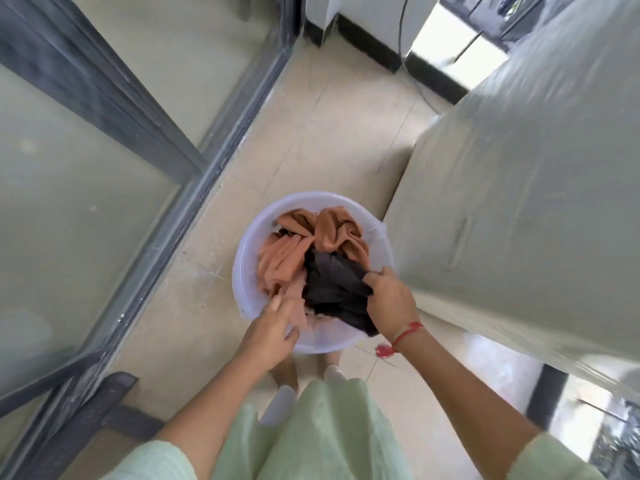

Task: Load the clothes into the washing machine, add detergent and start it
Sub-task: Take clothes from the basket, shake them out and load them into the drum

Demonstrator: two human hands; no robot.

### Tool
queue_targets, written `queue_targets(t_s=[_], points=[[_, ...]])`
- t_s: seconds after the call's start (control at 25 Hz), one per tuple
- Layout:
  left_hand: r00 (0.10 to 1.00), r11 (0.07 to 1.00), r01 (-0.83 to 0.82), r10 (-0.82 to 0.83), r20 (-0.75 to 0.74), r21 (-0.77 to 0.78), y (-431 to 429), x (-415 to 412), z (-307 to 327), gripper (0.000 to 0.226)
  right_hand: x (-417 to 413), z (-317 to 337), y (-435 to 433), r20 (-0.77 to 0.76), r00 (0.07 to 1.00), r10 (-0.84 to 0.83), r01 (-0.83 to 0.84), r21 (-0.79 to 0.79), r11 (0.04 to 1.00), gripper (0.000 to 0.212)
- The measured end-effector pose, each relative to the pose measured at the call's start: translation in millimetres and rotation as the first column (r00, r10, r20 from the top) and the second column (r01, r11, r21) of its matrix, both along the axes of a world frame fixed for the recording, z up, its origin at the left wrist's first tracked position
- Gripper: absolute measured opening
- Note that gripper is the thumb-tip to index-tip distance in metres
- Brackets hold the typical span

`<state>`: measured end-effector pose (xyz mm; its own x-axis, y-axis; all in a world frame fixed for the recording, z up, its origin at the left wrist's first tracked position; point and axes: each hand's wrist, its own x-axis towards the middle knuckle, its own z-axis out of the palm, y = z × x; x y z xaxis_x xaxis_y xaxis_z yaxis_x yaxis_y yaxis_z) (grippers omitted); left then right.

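Note:
A pale translucent plastic tub (242, 271) stands on the floor straight below me. It holds orange clothes (287, 251) and a dark grey garment (332, 282). My left hand (273, 330) is at the tub's near rim, its fingers closed on a piece of the orange cloth. My right hand (391, 303), with a red thread at the wrist, grips the dark grey garment at the tub's right side. The washing machine (519, 202), wrapped in a clear plastic cover, rises directly to the right of the tub.
A dark-framed glass door (114, 168) runs along the left. Beige tiled floor (311, 133) stretches ahead between door and machine. A black cable (401, 36) hangs at the back wall. My feet (284, 403) stand just behind the tub.

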<state>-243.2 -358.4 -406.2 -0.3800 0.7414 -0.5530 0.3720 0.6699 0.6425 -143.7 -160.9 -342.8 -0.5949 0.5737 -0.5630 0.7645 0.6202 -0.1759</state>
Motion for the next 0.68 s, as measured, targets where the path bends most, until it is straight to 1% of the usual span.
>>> queue_targets(t_s=[0.08,0.16,0.2,0.28,0.36,0.4,0.44,0.48,0.56,0.6,0.64,0.68], points=[[0.998,0.997,-0.061,0.059,0.033,0.051,9,-9,55,0.069,2,80,2,-0.173,0.982,-0.069,0.072,0.012,0.997,0.036],[0.996,0.997,-0.044,0.039,0.077,0.071,21,-16,112,0.095,1,167,-1,-0.330,0.941,-0.071,0.094,0.054,0.994,0.039],[0.997,0.995,-0.019,0.011,0.082,0.098,28,-18,138,0.103,2,207,-5,-0.410,0.910,-0.054,0.100,0.093,0.991,0.038],[0.996,0.987,0.010,-0.023,0.081,0.160,38,-16,191,0.104,6,284,-16,-0.558,0.829,-0.038,0.129,0.125,0.984,0.029],[0.991,0.957,-0.044,0.006,0.131,0.288,42,-6,251,0.105,11,350,-28,-0.712,0.697,-0.083,0.188,0.070,0.980,0.023],[0.986,0.923,-0.099,0.041,0.160,0.372,42,0,278,0.104,13,374,-30,-0.772,0.624,-0.123,0.219,0.021,0.976,0.022],[0.979,0.886,-0.166,0.097,0.177,0.433,39,4,302,0.100,15,396,-30,-0.818,0.552,-0.162,0.235,-0.034,0.972,0.019],[0.970,0.839,-0.228,0.152,0.191,0.493,38,5,318,0.088,17,413,-29,-0.852,0.482,-0.207,0.238,-0.099,0.966,0.017],[0.961,0.741,-0.274,0.231,0.150,0.613,39,0,351,0.042,23,445,-23,-0.897,0.352,-0.268,0.235,-0.193,0.953,0.014],[0.959,0.701,-0.267,0.262,0.109,0.661,41,-8,364,0.023,28,456,-20,-0.912,0.313,-0.266,0.240,-0.195,0.951,0.014],[0.952,0.651,-0.247,0.299,0.056,0.718,45,-16,383,0.020,33,467,-17,-0.928,0.295,-0.228,0.267,-0.149,0.952,0.015],[0.939,0.601,-0.221,0.344,0.000,0.768,49,-25,403,0.025,39,476,-13,-0.939,0.299,-0.171,0.316,-0.071,0.946,0.016]])
